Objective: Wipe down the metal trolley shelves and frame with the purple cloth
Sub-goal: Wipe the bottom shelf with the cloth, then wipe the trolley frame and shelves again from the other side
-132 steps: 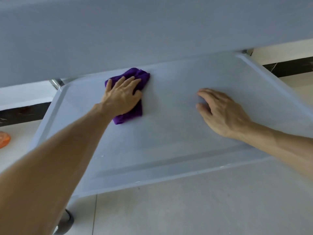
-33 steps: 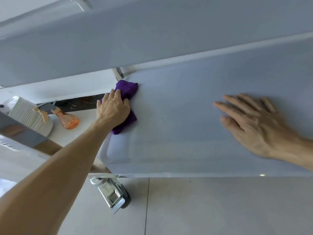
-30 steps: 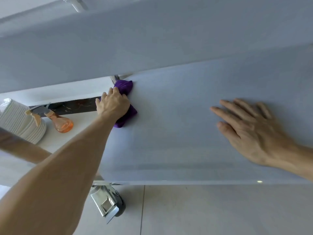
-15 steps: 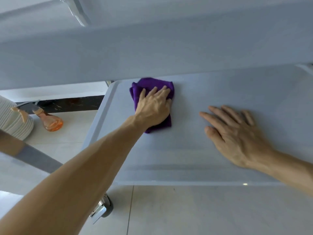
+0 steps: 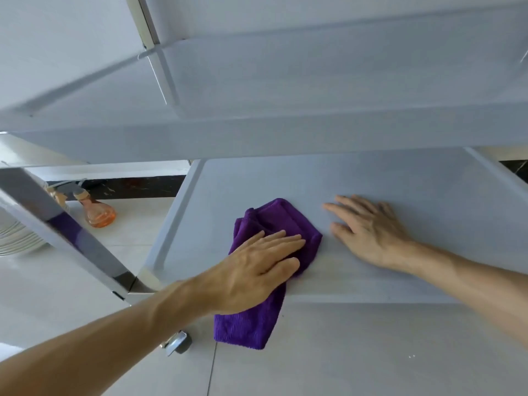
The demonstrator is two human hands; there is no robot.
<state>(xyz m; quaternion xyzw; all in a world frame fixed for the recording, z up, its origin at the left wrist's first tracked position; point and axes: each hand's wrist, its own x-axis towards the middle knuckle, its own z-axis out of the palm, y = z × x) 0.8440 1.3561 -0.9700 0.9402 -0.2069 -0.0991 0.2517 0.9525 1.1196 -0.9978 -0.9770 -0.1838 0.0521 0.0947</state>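
1. Smooth, matte grey metal lower shelf [image 5: 400,178] with a raised rim.
2. Fuzzy, folded purple cloth [image 5: 274,224] (one end hanging over the near edge) lies on it.
3. Left hand [image 5: 257,270] presses the cloth, fingers straight; right hand [image 5: 371,232] rests flat beside it.

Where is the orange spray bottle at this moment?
In the head view the orange spray bottle stands on the floor at the left, beyond the trolley leg and left of the bottom shelf.
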